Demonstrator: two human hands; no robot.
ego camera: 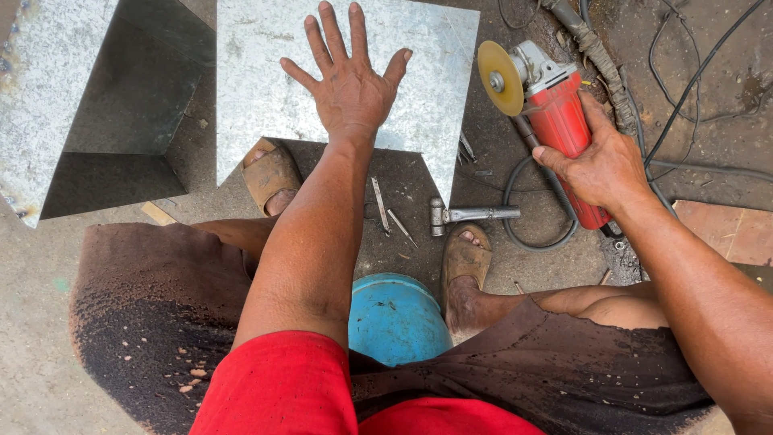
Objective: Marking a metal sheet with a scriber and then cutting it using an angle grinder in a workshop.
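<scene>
**Flat palm on sheet metal, grinder held off to the side**

The galvanized metal sheet (266, 89) lies on the ground at twelve o'clock from the person, its near edge just beyond the feet. The left hand (348, 84) rests flat on it, fingers spread wide and grasping nothing, the palm pressing near the sheet's lower middle.

At two o'clock the right hand (600, 165) is wrapped around the red body of an angle grinder (555, 121). Its yellowish disc (499, 78) faces toward the sheet's right edge, just beside that edge but apart from it. The grinder's black cable (531, 234) loops on the ground beneath the hand.

A folded metal box section (88, 113) stands at ten o'clock, near the sheet's left edge.

Closer in, at the centre, a metal hammer (471, 215) lies on the dirty concrete floor (32, 338) between the two sandalled feet, with a few thin metal offcuts (382, 205) to its left. The left sandal (272, 177) touches the sheet's near edge; the right sandal (465, 262) sits just below the hammer. At six o'clock a blue round seat (394, 318) shows between the knees.
</scene>
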